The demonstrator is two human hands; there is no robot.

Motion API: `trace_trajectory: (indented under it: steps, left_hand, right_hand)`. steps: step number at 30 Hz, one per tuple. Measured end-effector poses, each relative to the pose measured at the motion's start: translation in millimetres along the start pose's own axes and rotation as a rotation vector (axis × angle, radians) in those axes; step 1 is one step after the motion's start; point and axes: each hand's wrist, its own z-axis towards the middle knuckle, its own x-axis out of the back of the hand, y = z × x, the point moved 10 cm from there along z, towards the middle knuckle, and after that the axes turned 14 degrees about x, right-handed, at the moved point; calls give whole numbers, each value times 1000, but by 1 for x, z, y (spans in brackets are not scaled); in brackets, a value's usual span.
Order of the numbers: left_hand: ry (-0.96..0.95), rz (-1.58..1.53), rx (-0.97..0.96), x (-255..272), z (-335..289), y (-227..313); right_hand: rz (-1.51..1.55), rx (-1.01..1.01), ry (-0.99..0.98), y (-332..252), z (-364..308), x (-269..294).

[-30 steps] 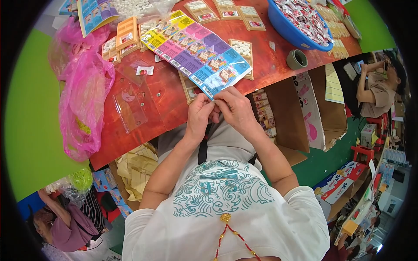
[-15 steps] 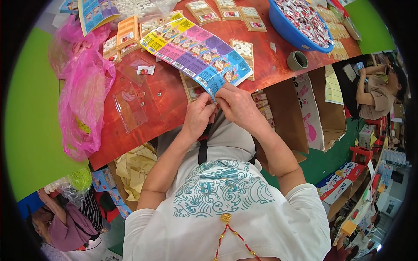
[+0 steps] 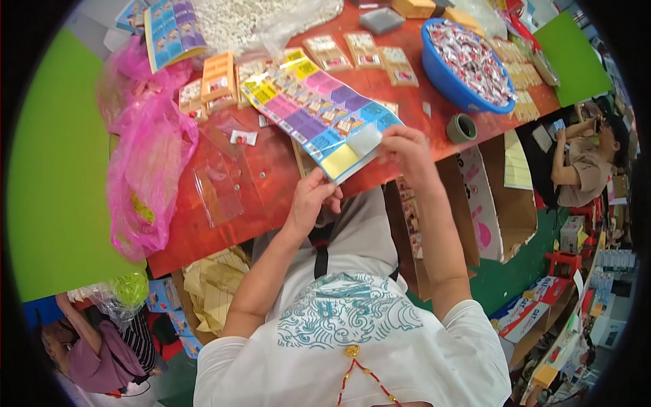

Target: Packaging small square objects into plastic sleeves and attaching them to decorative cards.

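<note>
A colourful sticker sheet [image 3: 305,112] with yellow, pink, purple and blue labels lies slanting over the table's near edge. My left hand [image 3: 314,200] pinches its lower corner between thumb and fingers. My right hand [image 3: 409,152] grips the edge of a sticker [image 3: 366,140], which is curled up with its pale underside showing. Bare yellow backing [image 3: 339,161] shows where it has lifted; its far end seems still joined to the sheet. Beneath the sheet, compartment trays are mostly hidden.
Small trays with white pieces [image 3: 327,53] stand behind the sheet, beside an orange compartment tray [image 3: 218,74]. A blue basin [image 3: 468,105] of small wrapped packets and a grey-green cup [image 3: 462,128] are at right. Pink plastic bags [image 3: 152,156] hang at left; cardboard boxes [image 3: 519,197] stand below.
My right hand has moved right and away from my left, peeling a blue sticker back off the sheet and baring yellow backing. My left hand still pinches the corner.
</note>
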Motion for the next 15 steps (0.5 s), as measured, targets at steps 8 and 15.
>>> trace_trajectory:
  steps: [8, 15]
  left_hand:
    - [-65, -312, -24, 1, 11, 8]
    - [-112, -537, 139, -12, 37, 20]
  right_hand:
    - [532, 298, 75, -90, 62, 68]
    - [320, 444, -28, -133, 29, 20]
